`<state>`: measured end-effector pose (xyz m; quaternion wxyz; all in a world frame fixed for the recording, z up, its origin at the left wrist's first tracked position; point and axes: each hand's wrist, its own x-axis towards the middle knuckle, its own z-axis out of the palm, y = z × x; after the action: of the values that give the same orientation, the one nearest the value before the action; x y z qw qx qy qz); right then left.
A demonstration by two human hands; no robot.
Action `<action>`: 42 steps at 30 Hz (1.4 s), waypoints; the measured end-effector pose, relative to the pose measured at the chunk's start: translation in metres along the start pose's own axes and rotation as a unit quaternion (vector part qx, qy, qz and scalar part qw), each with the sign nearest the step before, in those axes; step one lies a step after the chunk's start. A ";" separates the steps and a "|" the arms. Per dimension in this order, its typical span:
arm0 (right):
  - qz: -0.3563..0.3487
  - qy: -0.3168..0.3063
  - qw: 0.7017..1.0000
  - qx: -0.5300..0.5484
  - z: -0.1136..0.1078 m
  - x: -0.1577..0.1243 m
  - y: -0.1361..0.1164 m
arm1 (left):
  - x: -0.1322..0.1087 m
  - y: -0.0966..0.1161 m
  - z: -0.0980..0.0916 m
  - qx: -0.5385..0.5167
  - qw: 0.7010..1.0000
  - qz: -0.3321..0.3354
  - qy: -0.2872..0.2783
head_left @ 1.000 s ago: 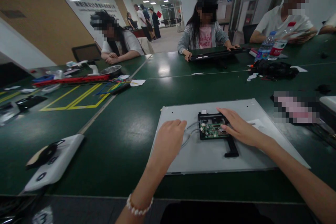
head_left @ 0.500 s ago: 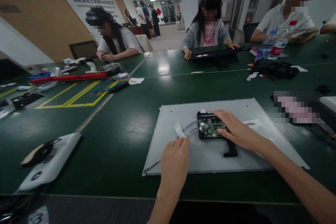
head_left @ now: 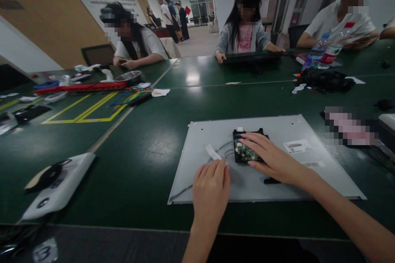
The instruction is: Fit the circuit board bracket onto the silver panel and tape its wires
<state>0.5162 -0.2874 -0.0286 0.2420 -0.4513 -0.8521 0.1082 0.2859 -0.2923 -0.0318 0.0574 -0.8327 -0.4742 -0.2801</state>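
Note:
A green circuit board [head_left: 243, 153] sits in a black plastic bracket [head_left: 236, 133] on a pale flat panel [head_left: 197, 131]. My right hand [head_left: 271, 154] lies over the board and bracket with fingers stretched out, the thumb along the board's near edge. My left hand [head_left: 211, 176] is closed on a thin grey cable [head_left: 182, 192], which comes out from under it at the left. Grey wires also run from near its fingertips to the board. A white tag [head_left: 212, 152] stands just beyond the fingers. What exactly lies between those fingertips is hidden.
The panel rests on a dark green table [head_left: 148, 164]. At left lies a white device [head_left: 72, 185] with a dark object on it. A blurred pink item [head_left: 350, 125] lies at right, bottles [head_left: 328, 55] behind. Across the table a person holds a dark flat panel [head_left: 249, 58].
My left hand has moved slightly right, closer to the board. My right hand has shifted left, covering more of the board and uncovering a label on the panel.

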 end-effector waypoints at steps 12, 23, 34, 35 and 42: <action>-0.085 -0.040 0.995 -0.034 0.013 0.005 -0.021 | -0.003 -0.006 0.013 0.051 0.992 -0.095 -0.067; -0.080 -0.068 0.994 -0.018 0.011 0.006 -0.027 | -0.008 -0.008 0.015 0.018 0.993 -0.079 -0.083; -0.112 -0.133 0.984 -0.038 0.016 0.010 -0.038 | -0.004 -0.006 0.015 0.020 0.990 -0.093 -0.104; -0.112 -0.137 0.984 -0.035 0.016 0.010 -0.038 | -0.003 -0.005 0.014 0.019 0.989 -0.098 -0.106; -0.105 -0.134 0.985 -0.004 0.018 0.008 -0.041 | 0.006 -0.004 0.013 0.020 0.987 -0.109 -0.119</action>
<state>0.4738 -0.3032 -0.0248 0.1338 -0.3421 -0.9198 0.1380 0.2900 -0.2806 -0.0399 -0.0141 -0.8018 -0.5713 -0.1746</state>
